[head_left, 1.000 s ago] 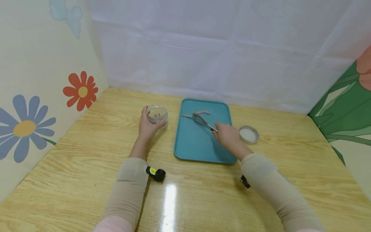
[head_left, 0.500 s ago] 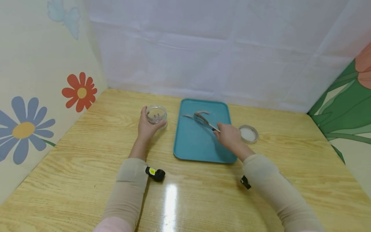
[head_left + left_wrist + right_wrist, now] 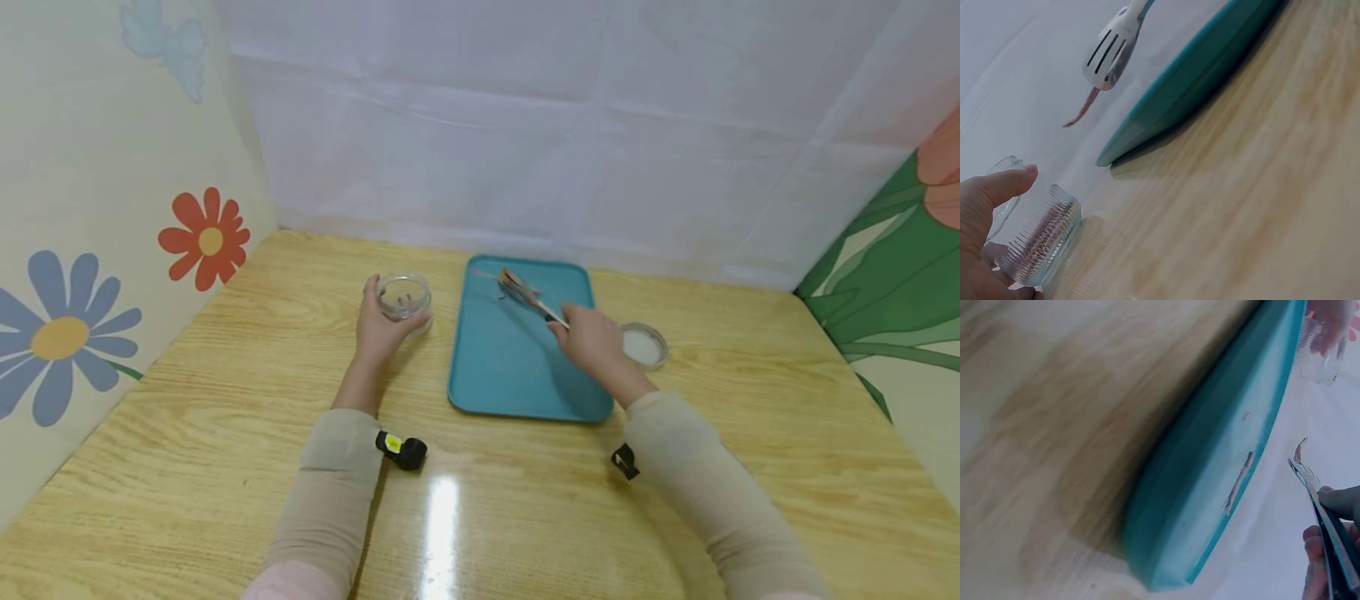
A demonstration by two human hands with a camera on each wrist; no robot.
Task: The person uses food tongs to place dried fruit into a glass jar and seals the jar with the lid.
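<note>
My left hand [image 3: 381,327] is wrapped around a clear glass jar [image 3: 1054,240] standing on the table left of the tray. Through its ribbed wall, reddish-brown pieces show at the bottom. In my right hand [image 3: 592,340] are slotted tongs [image 3: 525,292], held by the handle over the far part of the teal tray [image 3: 517,383]. From their tips sticks out a thin reddish-brown strip [image 3: 1082,109], which looks like dried meat; the left wrist view shows it off the tray. A second strip [image 3: 1239,483] lies on the tray.
Right of the tray, beside my right hand, lies a round lid [image 3: 643,346] with a whitish middle. A white cloth [image 3: 480,150] hangs behind the wooden table [image 3: 510,508]. Panels with painted flowers stand at both sides.
The tongs have risen and shifted toward the far end of the tray, carrying one strip up from it. My left hand stays on the jar.
</note>
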